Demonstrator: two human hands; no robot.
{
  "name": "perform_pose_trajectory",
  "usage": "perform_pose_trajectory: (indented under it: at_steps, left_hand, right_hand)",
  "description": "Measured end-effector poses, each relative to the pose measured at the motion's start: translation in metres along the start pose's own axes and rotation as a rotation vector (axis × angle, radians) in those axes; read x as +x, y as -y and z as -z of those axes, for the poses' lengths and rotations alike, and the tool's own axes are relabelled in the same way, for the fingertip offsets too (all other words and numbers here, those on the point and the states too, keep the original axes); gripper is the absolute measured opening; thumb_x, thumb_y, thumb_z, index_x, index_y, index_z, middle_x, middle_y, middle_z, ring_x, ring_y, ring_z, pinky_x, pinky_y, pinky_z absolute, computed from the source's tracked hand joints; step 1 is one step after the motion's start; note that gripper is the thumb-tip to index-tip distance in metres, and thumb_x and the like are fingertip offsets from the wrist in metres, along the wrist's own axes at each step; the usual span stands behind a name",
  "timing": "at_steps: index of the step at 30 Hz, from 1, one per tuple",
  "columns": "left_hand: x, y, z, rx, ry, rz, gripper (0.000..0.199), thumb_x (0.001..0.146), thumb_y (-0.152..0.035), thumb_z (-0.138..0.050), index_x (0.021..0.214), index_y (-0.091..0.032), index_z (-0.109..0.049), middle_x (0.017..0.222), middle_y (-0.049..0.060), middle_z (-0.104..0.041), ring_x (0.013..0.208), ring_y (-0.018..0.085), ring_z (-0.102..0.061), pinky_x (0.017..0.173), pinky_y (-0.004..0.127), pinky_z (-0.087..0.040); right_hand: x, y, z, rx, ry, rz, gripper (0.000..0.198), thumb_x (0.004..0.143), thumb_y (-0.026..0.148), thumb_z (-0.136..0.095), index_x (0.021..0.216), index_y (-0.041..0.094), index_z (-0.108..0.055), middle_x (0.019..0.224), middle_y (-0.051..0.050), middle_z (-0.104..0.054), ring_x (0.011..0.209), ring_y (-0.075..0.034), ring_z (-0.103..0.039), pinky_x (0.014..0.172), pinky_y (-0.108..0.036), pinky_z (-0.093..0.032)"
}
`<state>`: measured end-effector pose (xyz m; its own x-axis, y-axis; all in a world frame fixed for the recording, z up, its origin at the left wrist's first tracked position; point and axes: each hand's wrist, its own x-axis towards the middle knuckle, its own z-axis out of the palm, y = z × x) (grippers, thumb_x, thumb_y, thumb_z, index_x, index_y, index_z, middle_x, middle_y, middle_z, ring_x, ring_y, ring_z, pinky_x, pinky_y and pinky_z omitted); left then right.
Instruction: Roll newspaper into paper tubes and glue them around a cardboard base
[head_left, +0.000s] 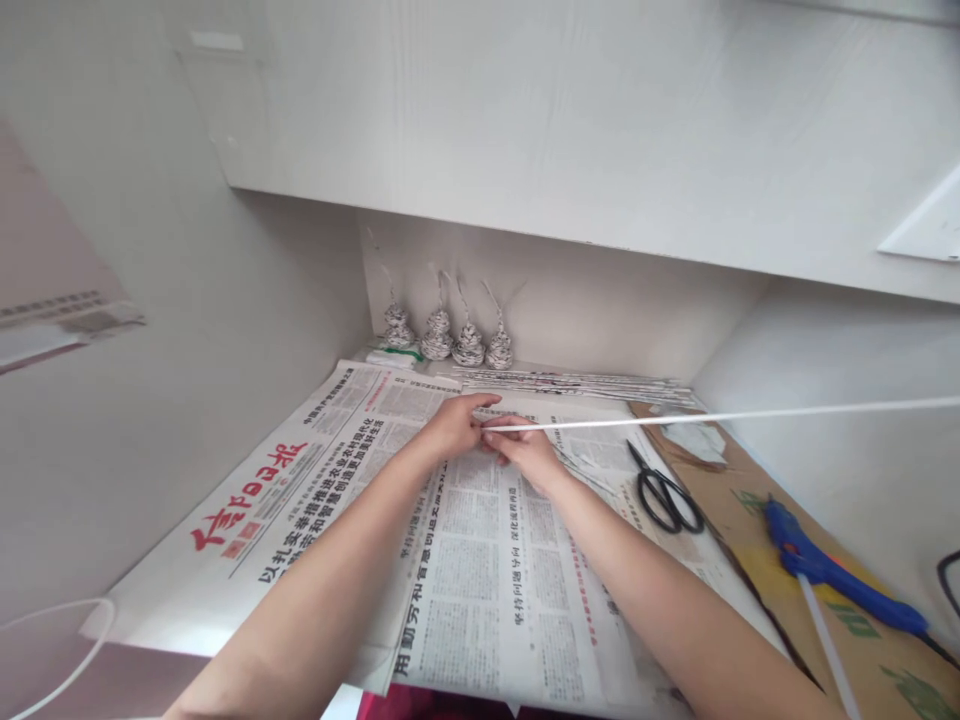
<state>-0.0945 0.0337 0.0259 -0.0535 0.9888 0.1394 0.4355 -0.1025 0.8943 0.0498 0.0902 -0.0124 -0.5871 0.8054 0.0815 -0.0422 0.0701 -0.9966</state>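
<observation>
Newspaper point(469, 570) lies spread between pale walls point(300, 290). On my remote feed I observe a white rod point(720, 412) running from the fingertips, above the newspaper, out past the right edge of view. Right hand point(529, 455): thumb and fingers pinch the rod near its inner end. Left hand point(454, 428): index finger extended, fingertips beside that end; I cannot tell whether they grip it. Scissors point(649, 472) and a glue gun point(832, 572) lie to the right.

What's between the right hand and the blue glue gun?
The head view shows newspaper, black scissors and then cardboard between the right hand and glue gun.
</observation>
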Motion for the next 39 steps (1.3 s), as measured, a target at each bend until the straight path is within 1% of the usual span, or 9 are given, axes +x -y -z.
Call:
perform_pose_trajectory:
  at_steps: [5,10,16,19,22,31,34,36,39]
  left_hand:
    - [0.005,0.008,0.02,-0.026,-0.124,-0.009,0.059,0.059,0.003,-0.054,0.115,-0.014,-0.061,0.121,0.01,-0.06,0.09,0.018,-0.064,0.08,0.025,-0.049]
    - [0.013,0.019,0.036,-0.419,-0.451,0.192,0.049,0.059,0.005,-0.057,0.102,-0.015,-0.065,0.111,0.008,-0.064,0.083,0.017,-0.064,0.07,0.025,-0.051]
    - [0.019,0.022,0.046,-0.692,-0.724,0.272,0.029,0.08,-0.01,-0.05,0.108,-0.015,-0.056,0.109,0.008,-0.06,0.072,0.007,-0.06,0.061,0.016,-0.049]
    - [0.02,0.021,0.04,-0.862,-0.653,0.327,0.011,0.082,-0.021,-0.056,0.086,-0.011,-0.06,0.08,0.006,-0.064,0.054,0.007,-0.057,0.05,0.017,-0.046]
    - [0.019,0.017,0.029,-1.003,-0.503,0.349,0.018,0.078,-0.025,-0.063,0.07,-0.01,-0.059,0.058,0.003,-0.058,0.044,0.009,-0.052,0.042,0.019,-0.042]
    - [0.019,0.018,0.016,-1.218,-0.476,0.372,0.009,0.081,-0.017,-0.059,0.075,-0.013,-0.055,0.067,0.003,-0.063,0.049,0.011,-0.058,0.043,0.019,-0.043]
    - [0.018,0.018,0.02,-1.271,-0.53,0.37,0.006,0.085,-0.014,-0.053,0.079,-0.015,-0.052,0.073,0.002,-0.064,0.057,0.012,-0.062,0.054,0.025,-0.052]
    - [0.018,0.017,0.021,-1.304,-0.56,0.359,0.009,0.087,-0.013,-0.05,0.078,-0.015,-0.051,0.069,0.001,-0.062,0.059,0.013,-0.063,0.059,0.028,-0.054]
    - [0.019,0.016,0.021,-1.344,-0.613,0.356,0.012,0.088,-0.012,-0.048,0.076,-0.014,-0.05,0.064,0.0,-0.058,0.059,0.012,-0.063,0.063,0.029,-0.055]
  right_hand:
    - [0.011,0.003,-0.027,0.059,-0.083,-0.012,0.019,0.065,0.031,-0.072,0.08,0.02,-0.065,0.071,-0.003,-0.068,0.067,-0.019,-0.064,0.046,-0.023,-0.042]
    - [0.023,0.001,-0.057,0.147,-0.164,0.001,0.017,0.066,0.03,-0.069,0.078,0.019,-0.064,0.074,-0.003,-0.068,0.067,-0.017,-0.064,0.047,-0.023,-0.043]
    - [0.046,0.01,-0.086,0.243,-0.314,0.054,0.021,0.064,0.029,-0.067,0.081,0.018,-0.062,0.072,-0.002,-0.067,0.064,-0.017,-0.064,0.047,-0.023,-0.044]
    - [0.051,0.016,-0.09,0.271,-0.368,0.118,0.022,0.065,0.03,-0.067,0.082,0.017,-0.061,0.072,-0.002,-0.067,0.064,-0.016,-0.063,0.05,-0.024,-0.045]
    - [0.049,0.019,-0.09,0.292,-0.421,0.165,0.023,0.065,0.031,-0.066,0.082,0.017,-0.061,0.076,-0.002,-0.068,0.068,-0.016,-0.063,0.054,-0.024,-0.046]
    - [0.0,0.016,-0.095,0.277,-0.386,0.03,0.033,0.07,0.034,-0.065,0.097,0.016,-0.062,0.085,-0.004,-0.066,0.061,-0.013,-0.058,0.047,-0.023,-0.042]
    - [-0.059,0.028,-0.085,0.0,-0.104,0.003,0.027,0.079,0.034,-0.058,0.1,0.018,-0.062,0.088,-0.005,-0.066,0.067,-0.016,-0.061,0.052,-0.027,-0.047]
    - [-0.1,0.041,-0.067,-0.395,0.068,0.153,0.021,0.085,0.029,-0.051,0.1,0.021,-0.064,0.096,-0.006,-0.065,0.084,-0.018,-0.062,0.071,-0.032,-0.05]
    - [-0.146,0.059,-0.023,-0.951,-0.044,0.432,0.026,0.087,0.025,-0.049,0.11,0.024,-0.06,0.111,-0.007,-0.061,0.108,-0.023,-0.053,0.097,-0.044,-0.038]
